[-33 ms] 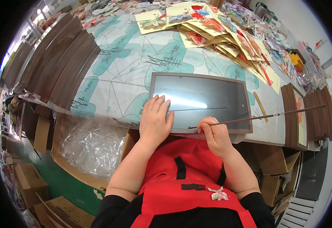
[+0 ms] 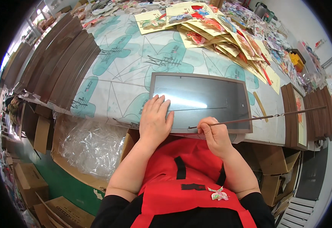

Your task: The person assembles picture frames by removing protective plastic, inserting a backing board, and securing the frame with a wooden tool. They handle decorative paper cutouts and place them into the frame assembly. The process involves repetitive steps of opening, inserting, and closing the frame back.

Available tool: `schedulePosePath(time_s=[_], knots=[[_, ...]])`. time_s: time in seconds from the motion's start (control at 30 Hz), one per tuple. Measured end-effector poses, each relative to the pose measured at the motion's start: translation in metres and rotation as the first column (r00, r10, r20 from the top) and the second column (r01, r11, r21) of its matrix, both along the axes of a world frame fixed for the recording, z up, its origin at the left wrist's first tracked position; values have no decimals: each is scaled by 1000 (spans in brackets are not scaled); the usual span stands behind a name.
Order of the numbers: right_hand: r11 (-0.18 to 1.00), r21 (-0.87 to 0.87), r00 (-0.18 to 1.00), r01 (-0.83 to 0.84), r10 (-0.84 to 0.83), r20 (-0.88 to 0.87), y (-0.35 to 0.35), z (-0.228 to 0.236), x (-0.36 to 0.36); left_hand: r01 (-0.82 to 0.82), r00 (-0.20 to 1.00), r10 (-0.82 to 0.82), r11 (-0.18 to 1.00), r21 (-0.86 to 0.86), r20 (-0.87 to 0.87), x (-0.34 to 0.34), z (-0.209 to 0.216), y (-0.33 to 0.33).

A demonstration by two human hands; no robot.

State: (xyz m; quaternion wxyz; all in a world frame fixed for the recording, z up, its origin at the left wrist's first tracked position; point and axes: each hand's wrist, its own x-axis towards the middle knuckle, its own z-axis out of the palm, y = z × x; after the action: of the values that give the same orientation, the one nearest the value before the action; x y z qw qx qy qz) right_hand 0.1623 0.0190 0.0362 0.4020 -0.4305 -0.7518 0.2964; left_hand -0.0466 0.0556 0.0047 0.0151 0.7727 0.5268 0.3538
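A brown-edged rectangular picture frame [image 2: 215,93] with a dark grey, shiny panel lies at the table's near edge. My left hand [image 2: 156,117] lies flat over its left part, fingers stretched out. In a closed pinch, my right hand [image 2: 213,133] grips a long thin dark metal rod [image 2: 264,116] with a twisted stretch. The rod's short end points left over the frame's near edge, close to a small dark mark on the panel; its long end reaches out to the right. Whether the tip touches the panel I cannot tell.
Brown frames stand in a row [image 2: 55,57] at the left and another stack [image 2: 319,114] at the right. Yellowish cards with colourful figures [image 2: 226,38] pile up at the back. A wooden strip [image 2: 261,107] lies right of the frame. Below left, a carton holds clear plastic [image 2: 93,148].
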Motion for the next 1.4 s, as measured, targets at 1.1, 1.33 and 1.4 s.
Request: schedulePosePath(time_s=[1.1,1.33,1.4], knots=[[787,-8,784,616,-613,99,-33,7,169,16,999,-20,997,-75,-45,0,1,-2],[398,-395,526,828,-795,301,-15,-42,282,222,956,-254,954,-200,-150,35,22,0],[479,-31,406,877,-706,579,-12,-67,308,296,934,-332,927,-232,-132,51,24,4]])
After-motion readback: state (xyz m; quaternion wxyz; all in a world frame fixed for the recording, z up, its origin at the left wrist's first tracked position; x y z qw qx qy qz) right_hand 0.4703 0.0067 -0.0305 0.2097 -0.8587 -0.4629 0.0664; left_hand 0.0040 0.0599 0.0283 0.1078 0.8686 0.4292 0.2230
